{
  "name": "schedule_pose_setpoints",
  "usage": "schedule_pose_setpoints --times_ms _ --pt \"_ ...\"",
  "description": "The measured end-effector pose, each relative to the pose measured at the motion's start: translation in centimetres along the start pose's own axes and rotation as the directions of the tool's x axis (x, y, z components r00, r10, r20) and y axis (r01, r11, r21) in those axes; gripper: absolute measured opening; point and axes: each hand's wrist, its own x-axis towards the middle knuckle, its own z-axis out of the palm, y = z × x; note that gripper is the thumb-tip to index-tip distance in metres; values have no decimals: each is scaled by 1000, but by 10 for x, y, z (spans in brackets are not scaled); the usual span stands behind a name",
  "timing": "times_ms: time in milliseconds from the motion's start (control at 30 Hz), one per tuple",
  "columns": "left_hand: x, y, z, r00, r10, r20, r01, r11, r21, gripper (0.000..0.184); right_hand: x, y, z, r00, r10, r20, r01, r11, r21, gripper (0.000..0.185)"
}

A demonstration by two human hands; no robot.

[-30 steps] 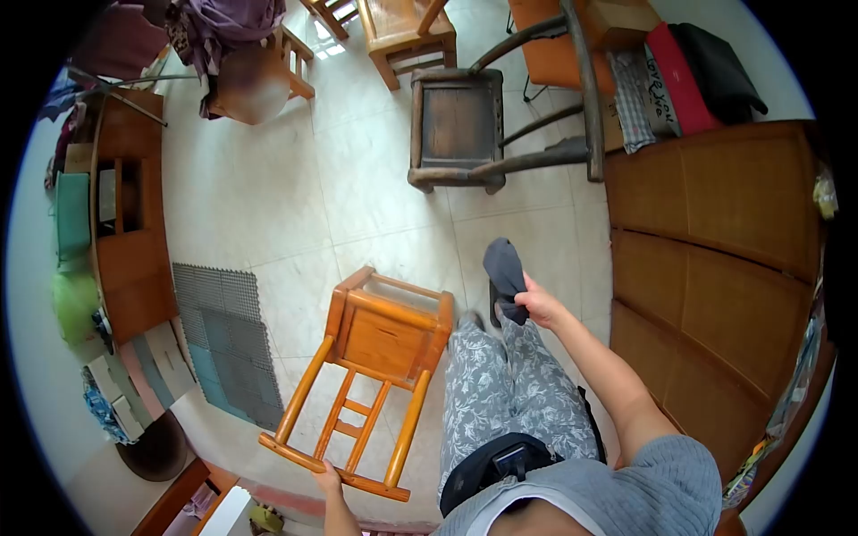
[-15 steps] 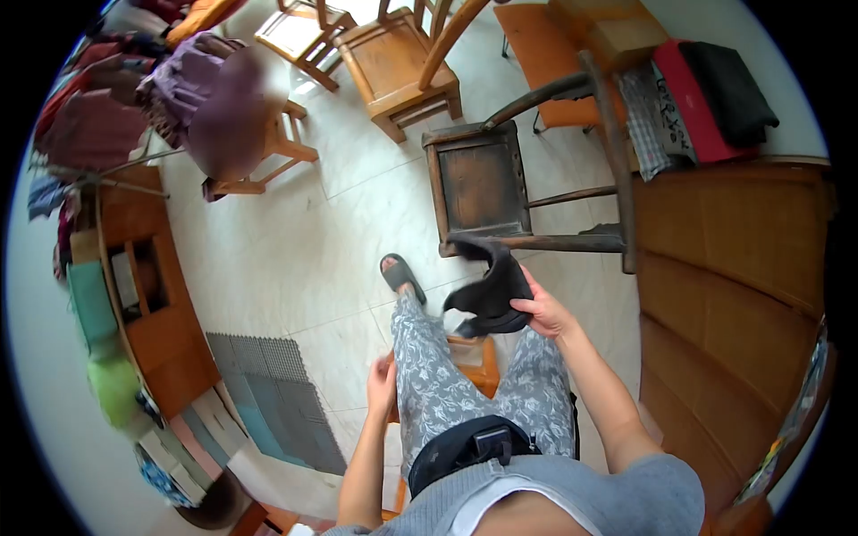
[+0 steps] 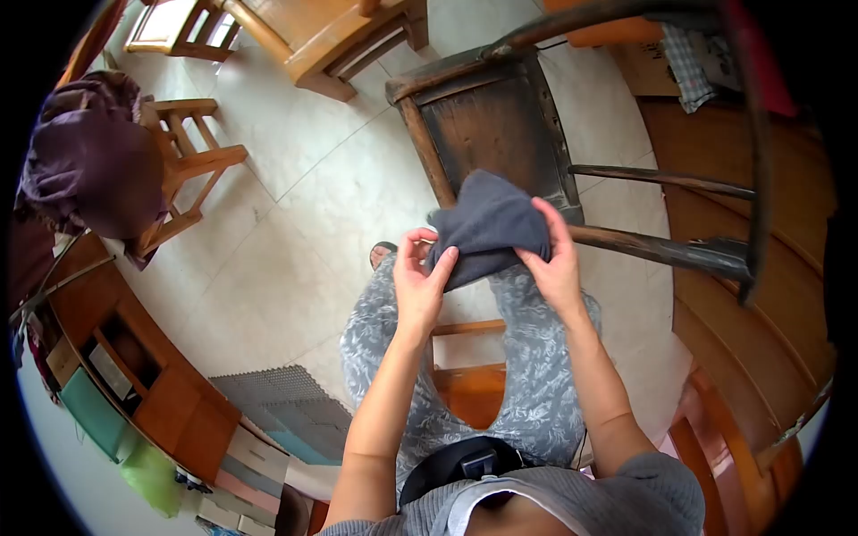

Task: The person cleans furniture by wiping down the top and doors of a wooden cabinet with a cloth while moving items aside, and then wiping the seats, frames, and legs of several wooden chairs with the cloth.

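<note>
In the head view, both hands hold a dark grey cloth piece above my knees. It is soft and bunched, with a raised peak at its far side; its exact kind is unclear. My left hand pinches the near left edge between thumb and fingers. On the opposite edge, my right hand grips with the thumb on the near side and fingers behind the cloth. Just beyond the cloth stands a dark worn wooden chair, its seat partly covered by the cloth from this view.
Purple fabric, partly blurred, is at a wooden stool on the left. Another wooden chair stands at the back. A brown panelled bench runs along the right. Grey mats lie by a cabinet.
My left hand has risen from beside my left leg and now grips the cloth too. The dark piece, held by my right hand alone before, is now spread between both hands. The view has shifted.
</note>
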Motion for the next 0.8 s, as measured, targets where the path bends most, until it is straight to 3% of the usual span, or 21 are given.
schedule_pose_setpoints --times_ms 33,67,100,133,167,233,267,367,400,433,500,567,667,700,800 --pt "10 -8 -2 983 184 -3 -180 964 198 29 11 13 -3 994 -77 -78 59 975 -214 74" --pt "23 -19 -3 980 191 -49 -176 959 221 37 22 4 -1 979 -182 -91 112 855 -507 83" --pt "36 -28 -5 975 202 -94 -174 955 242 46 31 14 2 979 -191 -70 103 761 -640 84" --pt "43 -27 -5 992 57 -111 -21 953 301 62 41 31 3 969 -245 15 180 667 -723 82" --pt "56 -50 -17 996 39 -86 8 873 488 75 52 43 6 951 -291 105 259 560 -787 81" --pt "72 -105 -41 989 -38 -141 109 836 538 79 67 62 26 934 -310 178 344 644 -683 71" --pt "75 -115 -48 979 -203 -28 197 899 392 74 71 73 38 924 -330 193 365 618 -696 70" --pt "65 -132 -37 866 -315 388 263 947 182 80 65 105 53 927 -341 156 344 607 -717 69" --pt "57 -132 -30 876 -290 387 157 927 340 83 65 116 53 915 -373 150 356 579 -734 70" --pt "51 -162 -29 943 -59 326 -92 898 430 79 61 125 54 905 -400 147 366 553 -749 70" --pt "46 -187 -28 950 8 311 -180 829 529 81 59 132 57 898 -409 162 368 496 -786 70" --pt "40 -202 -22 965 32 260 -151 877 455 79 58 139 62 872 -471 129 392 518 -760 62" --pt "14 -241 -18 965 107 239 -212 857 471 77 41 147 66 875 -447 184 429 544 -721 49" --pt "11 -251 -9 959 151 242 -255 833 491 76 38 158 67 823 -543 167 496 545 -676 36" --pt "-40 -250 8 911 170 376 -329 850 412 69 4 167 60 872 -478 108 424 623 -657 26"
